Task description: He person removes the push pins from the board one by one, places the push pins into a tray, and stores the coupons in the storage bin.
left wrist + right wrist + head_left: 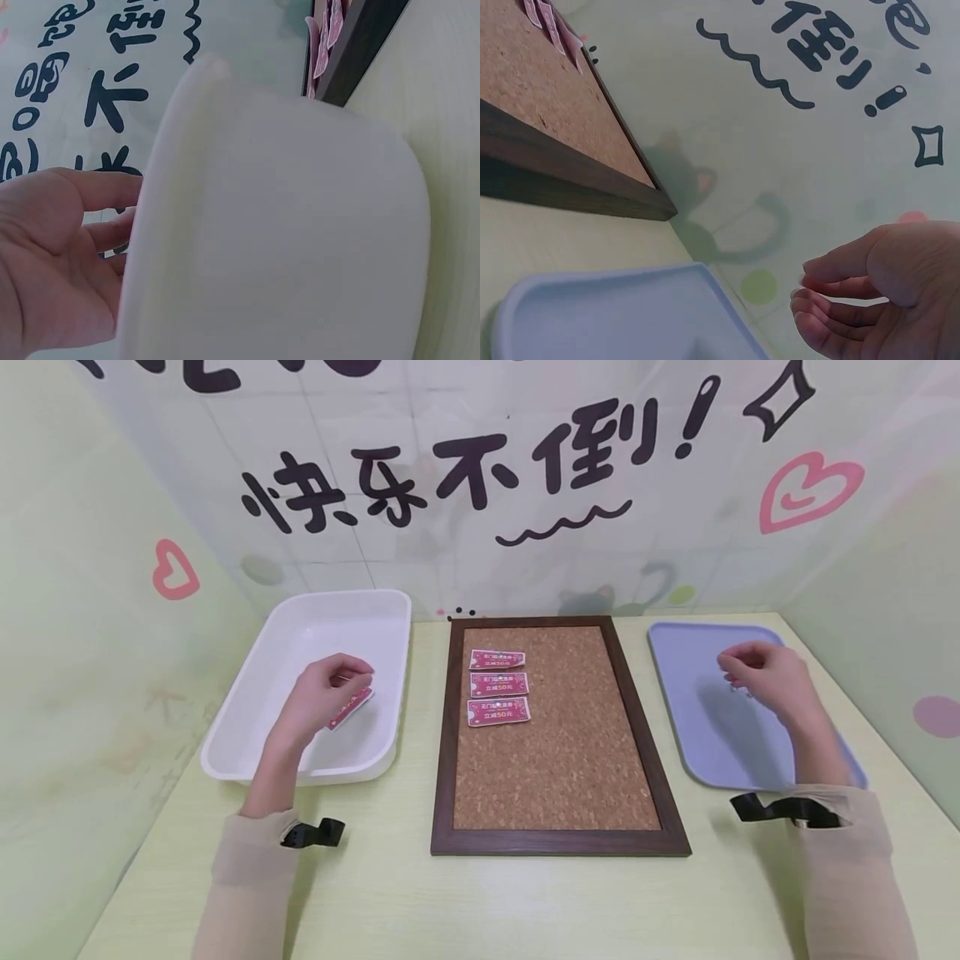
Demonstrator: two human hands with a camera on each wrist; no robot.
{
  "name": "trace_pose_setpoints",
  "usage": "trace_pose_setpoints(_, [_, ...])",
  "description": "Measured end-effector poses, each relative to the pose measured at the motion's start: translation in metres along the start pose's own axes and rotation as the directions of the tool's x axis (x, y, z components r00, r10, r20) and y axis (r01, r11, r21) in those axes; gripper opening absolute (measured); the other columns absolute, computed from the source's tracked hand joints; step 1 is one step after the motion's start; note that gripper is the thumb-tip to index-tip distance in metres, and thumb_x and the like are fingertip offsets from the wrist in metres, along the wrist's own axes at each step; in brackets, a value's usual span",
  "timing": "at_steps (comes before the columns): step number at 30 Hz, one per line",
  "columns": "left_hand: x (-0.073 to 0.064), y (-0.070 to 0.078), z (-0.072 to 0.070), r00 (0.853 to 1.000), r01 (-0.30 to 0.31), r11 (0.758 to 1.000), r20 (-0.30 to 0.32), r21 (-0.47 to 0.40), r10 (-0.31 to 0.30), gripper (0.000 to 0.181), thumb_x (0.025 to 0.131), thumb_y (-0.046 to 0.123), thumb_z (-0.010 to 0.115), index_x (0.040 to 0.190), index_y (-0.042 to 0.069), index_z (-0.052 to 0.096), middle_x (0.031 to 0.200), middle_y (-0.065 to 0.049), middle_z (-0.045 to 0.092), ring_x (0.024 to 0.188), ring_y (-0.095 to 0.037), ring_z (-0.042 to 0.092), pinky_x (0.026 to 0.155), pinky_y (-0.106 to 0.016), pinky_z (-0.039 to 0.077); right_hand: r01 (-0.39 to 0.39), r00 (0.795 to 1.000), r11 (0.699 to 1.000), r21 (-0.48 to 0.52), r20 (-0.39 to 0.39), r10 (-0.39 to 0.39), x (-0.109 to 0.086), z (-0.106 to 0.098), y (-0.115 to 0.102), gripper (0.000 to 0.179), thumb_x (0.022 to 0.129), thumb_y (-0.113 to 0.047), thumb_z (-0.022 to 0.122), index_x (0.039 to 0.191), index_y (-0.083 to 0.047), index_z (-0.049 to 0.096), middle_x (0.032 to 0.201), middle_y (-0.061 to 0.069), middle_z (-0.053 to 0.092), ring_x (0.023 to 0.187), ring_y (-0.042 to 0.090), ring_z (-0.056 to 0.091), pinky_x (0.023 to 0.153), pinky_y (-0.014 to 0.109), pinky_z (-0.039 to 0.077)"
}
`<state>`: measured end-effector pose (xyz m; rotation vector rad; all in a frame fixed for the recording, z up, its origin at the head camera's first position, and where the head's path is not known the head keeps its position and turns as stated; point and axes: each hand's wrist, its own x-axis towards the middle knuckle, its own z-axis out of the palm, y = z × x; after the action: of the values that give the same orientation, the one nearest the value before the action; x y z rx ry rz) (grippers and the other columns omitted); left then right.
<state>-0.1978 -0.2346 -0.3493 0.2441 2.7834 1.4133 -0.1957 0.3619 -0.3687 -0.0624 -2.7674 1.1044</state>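
Over the white plastic bin (250,689), my left hand (318,689) reaches down with thumb and fingers close together. A pink-and-white printed coupon (351,708) shows right under those fingertips, partly covered by the hand. In the left wrist view the bin's wall hides the tips of the left hand (60,247). My right hand (772,677) hovers above the blue tray (693,727), fingers curled, thumb near the index finger. Tiny clear bits (738,690) glint just below its fingertips. In the right wrist view I cannot tell whether the right hand (885,292) pinches something tiny.
A cork board (555,768) with a dark wooden frame (562,842) lies between bin and tray. Three coupons (498,685) sit stacked in a column at its upper left. Behind the table (525,910) stands a printed wall (450,568).
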Motion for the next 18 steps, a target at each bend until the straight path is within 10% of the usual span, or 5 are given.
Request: trace_pose_setpoints(18, [-0.001, 0.030, 0.043, 0.991, -0.080, 0.991, 0.097, -0.103, 0.090, 0.021, 0.100, 0.010, 0.062, 0.115, -0.004, 0.064, 0.101, -0.020, 0.065, 0.091, -0.033, 0.063, 0.073, -0.024, 0.050, 0.161, 0.982, 0.985, 0.060, 0.089, -0.166, -0.005, 0.033, -0.059, 0.029, 0.101, -0.022, 0.063, 0.111, 0.004, 0.067, 0.092, 0.016, 0.071, 0.073, 0.007, 0.064, 0.064, 0.017, 0.047])
